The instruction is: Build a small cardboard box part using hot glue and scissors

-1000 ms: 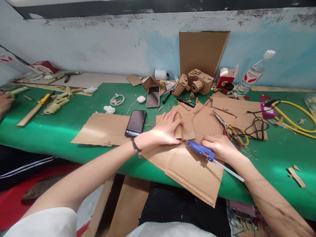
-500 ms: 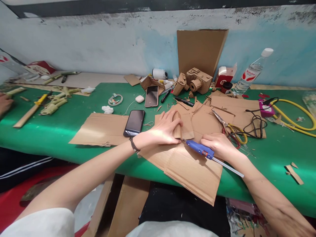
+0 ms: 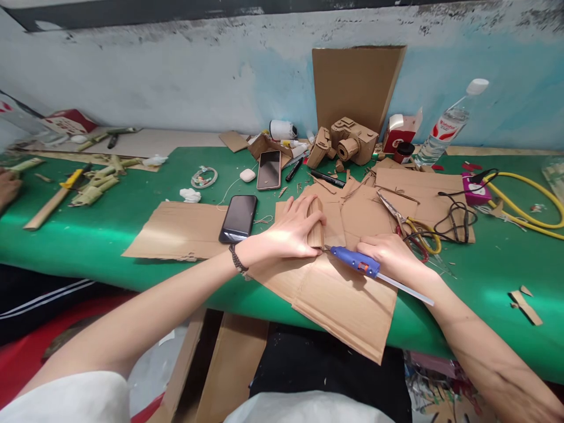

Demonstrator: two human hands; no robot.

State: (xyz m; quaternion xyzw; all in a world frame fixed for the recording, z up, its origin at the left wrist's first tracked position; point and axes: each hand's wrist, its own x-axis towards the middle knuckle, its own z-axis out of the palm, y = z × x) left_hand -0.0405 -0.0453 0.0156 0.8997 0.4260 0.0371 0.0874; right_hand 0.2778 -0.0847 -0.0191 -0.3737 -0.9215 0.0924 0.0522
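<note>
My left hand (image 3: 296, 228) is closed around a small folded cardboard piece (image 3: 315, 226), steadying it on a larger cardboard sheet (image 3: 348, 311). Its fingers reach over the far side and the thumb lies along the near edge. In my right hand (image 3: 383, 251) is a blue glue gun (image 3: 355, 260), its nozzle at the lower corner of that piece, close to my left thumb. A clear glue stick (image 3: 408, 289) juts from the gun's back end. Whether glue is coming out is too small to see.
Scissors (image 3: 412, 226) lie right of my right hand, by a black cable (image 3: 458, 220). Behind are a cardboard camera model (image 3: 355, 141), a water bottle (image 3: 447, 132) and a phone (image 3: 269, 170). Another phone (image 3: 238, 218) lies left. A co-worker's hand (image 3: 9, 189) shows far left.
The glue gun's back end has shifted slightly up and left, its nozzle staying at the piece's corner. My left hand keeps the same hold. The view has moved a little.
</note>
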